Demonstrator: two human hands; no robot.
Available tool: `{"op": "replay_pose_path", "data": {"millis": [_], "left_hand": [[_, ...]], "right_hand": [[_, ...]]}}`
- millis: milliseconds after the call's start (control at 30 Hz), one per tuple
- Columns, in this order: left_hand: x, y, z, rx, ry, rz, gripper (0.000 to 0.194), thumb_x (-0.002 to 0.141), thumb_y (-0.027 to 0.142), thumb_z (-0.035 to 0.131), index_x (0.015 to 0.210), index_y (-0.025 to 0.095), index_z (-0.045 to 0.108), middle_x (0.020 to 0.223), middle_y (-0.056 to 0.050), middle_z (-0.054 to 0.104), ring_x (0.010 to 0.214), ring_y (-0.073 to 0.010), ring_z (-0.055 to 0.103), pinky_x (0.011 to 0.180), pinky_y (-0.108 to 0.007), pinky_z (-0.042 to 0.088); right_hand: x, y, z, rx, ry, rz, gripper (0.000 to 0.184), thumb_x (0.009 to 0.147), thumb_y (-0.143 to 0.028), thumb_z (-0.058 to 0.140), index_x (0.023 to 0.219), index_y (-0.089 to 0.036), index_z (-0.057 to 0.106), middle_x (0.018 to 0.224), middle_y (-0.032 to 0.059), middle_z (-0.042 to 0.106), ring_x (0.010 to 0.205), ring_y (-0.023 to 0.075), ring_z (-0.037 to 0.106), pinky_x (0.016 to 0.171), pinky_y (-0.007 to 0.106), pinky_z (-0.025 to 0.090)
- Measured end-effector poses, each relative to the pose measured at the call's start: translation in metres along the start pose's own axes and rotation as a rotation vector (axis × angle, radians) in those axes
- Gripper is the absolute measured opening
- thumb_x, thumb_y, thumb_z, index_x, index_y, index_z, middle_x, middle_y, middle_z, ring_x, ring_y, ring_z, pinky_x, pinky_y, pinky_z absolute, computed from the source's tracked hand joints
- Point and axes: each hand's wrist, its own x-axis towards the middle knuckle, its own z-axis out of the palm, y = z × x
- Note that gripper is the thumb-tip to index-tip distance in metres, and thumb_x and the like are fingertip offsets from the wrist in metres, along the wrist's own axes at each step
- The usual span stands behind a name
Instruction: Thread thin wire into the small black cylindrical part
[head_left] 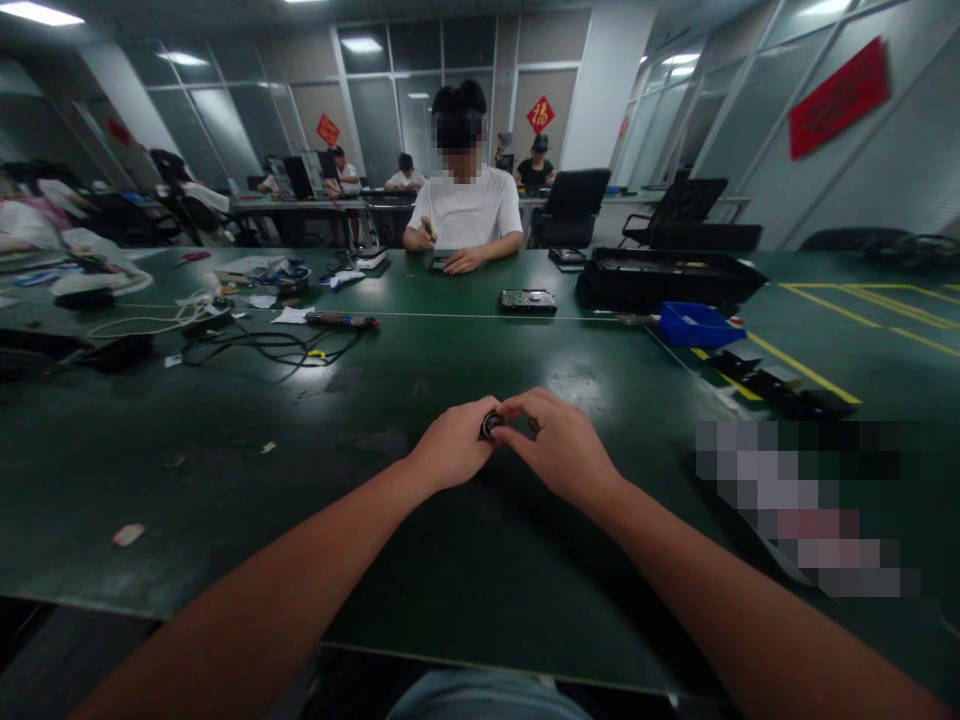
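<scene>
Low over the green table (360, 560), both my hands come together at a small dark round part (491, 425) with a paler ring on its face. My left hand (454, 445) is closed around the part from the left. From the right, the thumb and index finger of my right hand (566, 440) pinch its edge, with the other fingers curled. The exact kind of this part is too small and too covered by fingers to make out.
Across the table sits a person (465, 210) with a small tool. Ahead lies a bare hard drive (528, 300), with a black tray (667, 280) and a blue bin (697, 325) rightward. Cables (277, 345) and a screwdriver-like tool (341, 320) lie left; a blurred-out item (802, 510) lies right.
</scene>
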Motion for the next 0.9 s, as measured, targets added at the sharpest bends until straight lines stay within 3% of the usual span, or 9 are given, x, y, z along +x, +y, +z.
{"op": "replay_pose_path", "data": {"millis": [433, 733, 900], "left_hand": [[-0.0010, 0.0070, -0.0048, 0.027, -0.015, -0.020, 0.013, 0.084, 0.022, 0.057, 0.097, 0.023, 0.062, 0.095, -0.003, 0.069, 0.083, -0.0193, 0.063, 0.065, -0.028, 0.042], [-0.0004, 0.0047, -0.0036, 0.044, -0.036, 0.002, 0.011, 0.085, 0.023, 0.057, 0.095, 0.023, 0.061, 0.092, -0.003, 0.068, 0.082, -0.0190, 0.062, 0.067, -0.029, 0.043], [-0.0009, 0.0025, -0.0038, 0.002, 0.011, -0.021, 0.012, 0.085, 0.027, 0.060, 0.097, 0.024, 0.061, 0.091, -0.002, 0.068, 0.081, -0.0178, 0.061, 0.066, -0.028, 0.041]], "right_hand": [[0.0015, 0.0037, -0.0012, -0.032, 0.013, 0.105, 0.022, 0.081, -0.040, 0.071, 0.094, -0.021, 0.070, 0.088, 0.0038, 0.068, 0.074, 0.0172, 0.059, 0.060, 0.029, 0.041], [0.0023, 0.0005, -0.0011, 0.021, -0.032, 0.148, 0.014, 0.084, -0.034, 0.066, 0.088, -0.022, 0.072, 0.086, 0.0030, 0.071, 0.076, 0.0175, 0.061, 0.065, 0.030, 0.042], [0.0009, -0.0022, -0.0050, 0.089, 0.037, 0.181, 0.024, 0.085, -0.035, 0.061, 0.101, -0.018, 0.066, 0.083, 0.0044, 0.068, 0.072, 0.0176, 0.060, 0.063, 0.030, 0.043]]}}
